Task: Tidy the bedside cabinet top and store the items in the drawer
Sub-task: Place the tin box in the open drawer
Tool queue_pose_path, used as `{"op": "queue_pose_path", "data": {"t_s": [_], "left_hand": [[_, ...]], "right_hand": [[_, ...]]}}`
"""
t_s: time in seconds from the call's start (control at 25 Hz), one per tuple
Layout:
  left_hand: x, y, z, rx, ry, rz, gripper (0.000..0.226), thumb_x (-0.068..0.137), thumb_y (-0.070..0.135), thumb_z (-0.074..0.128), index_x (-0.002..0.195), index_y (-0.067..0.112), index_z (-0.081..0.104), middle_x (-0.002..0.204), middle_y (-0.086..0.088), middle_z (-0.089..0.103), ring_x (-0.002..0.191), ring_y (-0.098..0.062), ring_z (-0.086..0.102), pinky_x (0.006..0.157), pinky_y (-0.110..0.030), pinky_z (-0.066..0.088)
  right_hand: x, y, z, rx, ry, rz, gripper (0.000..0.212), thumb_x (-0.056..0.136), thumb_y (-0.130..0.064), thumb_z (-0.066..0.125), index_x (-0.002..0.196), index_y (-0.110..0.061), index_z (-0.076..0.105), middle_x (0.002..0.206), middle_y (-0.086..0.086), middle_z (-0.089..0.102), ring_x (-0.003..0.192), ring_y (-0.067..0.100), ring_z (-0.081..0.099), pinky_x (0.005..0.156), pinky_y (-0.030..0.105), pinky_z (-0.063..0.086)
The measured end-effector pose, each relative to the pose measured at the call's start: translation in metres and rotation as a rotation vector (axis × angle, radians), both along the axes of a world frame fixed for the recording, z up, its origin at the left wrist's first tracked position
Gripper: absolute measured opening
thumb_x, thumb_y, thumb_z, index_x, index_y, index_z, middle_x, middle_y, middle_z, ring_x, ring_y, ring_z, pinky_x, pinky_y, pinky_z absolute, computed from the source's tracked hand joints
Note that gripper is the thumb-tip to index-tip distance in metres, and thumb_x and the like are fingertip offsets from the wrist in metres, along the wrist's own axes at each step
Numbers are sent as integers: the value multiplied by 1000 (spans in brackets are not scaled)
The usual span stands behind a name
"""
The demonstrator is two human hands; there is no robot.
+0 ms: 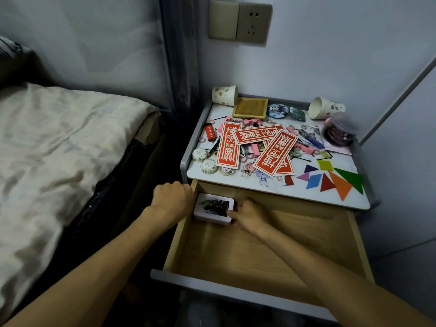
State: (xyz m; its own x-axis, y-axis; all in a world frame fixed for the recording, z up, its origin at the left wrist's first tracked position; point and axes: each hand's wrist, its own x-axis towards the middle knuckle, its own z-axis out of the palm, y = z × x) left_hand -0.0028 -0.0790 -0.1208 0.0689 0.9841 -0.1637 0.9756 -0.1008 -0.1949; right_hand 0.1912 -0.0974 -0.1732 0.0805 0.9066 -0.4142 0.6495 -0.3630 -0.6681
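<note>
At the far left corner of the drawer sat the box, and we judged we were setting it down there. Our right hand pinched its right edge. Our left hand was curled at its left side with the fingertips hidden, so we could not tell what they held. Next we would need to let go and reach far for the cards, cups and tiles crowding the top. Smaller bits there were too blurred to name.

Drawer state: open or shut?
Open. The drawer is pulled out, its wooden floor exposed, with a white box at the back left.
</note>
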Motion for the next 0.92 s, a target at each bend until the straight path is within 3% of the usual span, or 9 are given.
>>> {"op": "queue_pose_path", "data": {"t_s": [0.12, 0.24, 0.32, 0.4, 0.52, 0.68, 0.92], "left_hand": [[2, 5, 43, 99, -193, 3, 27, 94, 44, 52, 101, 20, 64, 90, -1, 64, 81, -22, 64, 64, -30, 45], [17, 13, 85, 42, -686, 80, 18, 93, 42, 58, 95, 26, 65, 81, 6, 70, 68, -11, 68, 58, -27, 48], [28, 21, 101, -42, -1047, 133, 15, 96, 33, 58, 97, 20, 65, 78, 3, 72, 60, -10, 69, 54, -25, 49], [33, 31, 108, -92, -1258, 176, 17, 97, 28, 57, 100, 14, 67, 80, -1, 73, 61, -13, 70, 52, -23, 49], [37, 45, 104, -116, -1450, 266, 16, 97, 25, 57, 100, 13, 68, 81, -3, 74, 61, -13, 70, 57, -25, 53], [42, 65, 98, -144, -1606, 369, 17, 96, 27, 58, 99, 14, 70, 82, -3, 75, 62, -13, 71, 57, -23, 55], [48, 82, 97, -165, -1716, 410, 17, 97, 22, 56, 100, 10, 68, 75, -2, 75, 54, -10, 67, 46, -16, 49]], "right_hand": [[18, -5, 39, 101, -156, 148, 20, 88, -30, 68, 102, -15, 65, 103, 3, 67, 92, 19, 63, 77, 33, 53], [33, 0, 81, 141, -165, 253, 5, 90, -25, 67, 92, -21, 66, 94, 0, 70, 75, 13, 66, 74, 31, 55], [42, 16, 107, 173, -134, 244, 2, 91, -23, 67, 90, -21, 66, 84, -1, 70, 66, 16, 69, 68, 32, 57], [53, 46, 127, 242, -145, 192, 6, 91, -20, 66, 86, -22, 65, 82, -3, 69, 65, 15, 67, 60, 29, 56], [65, 113, 141, 329, -221, 106, 7, 93, -19, 63, 88, -17, 68, 91, 2, 70, 71, 12, 65, 66, 30, 55], [75, 205, 124, 367, -375, -97, 20, 90, -27, 67, 97, -9, 73, 99, 10, 72, 87, 26, 68, 82, 40, 56], [71, 267, 99, 255, -395, -266, 29, 89, -27, 66, 107, -5, 60, 106, 15, 68, 90, 32, 68, 77, 39, 56]]}}
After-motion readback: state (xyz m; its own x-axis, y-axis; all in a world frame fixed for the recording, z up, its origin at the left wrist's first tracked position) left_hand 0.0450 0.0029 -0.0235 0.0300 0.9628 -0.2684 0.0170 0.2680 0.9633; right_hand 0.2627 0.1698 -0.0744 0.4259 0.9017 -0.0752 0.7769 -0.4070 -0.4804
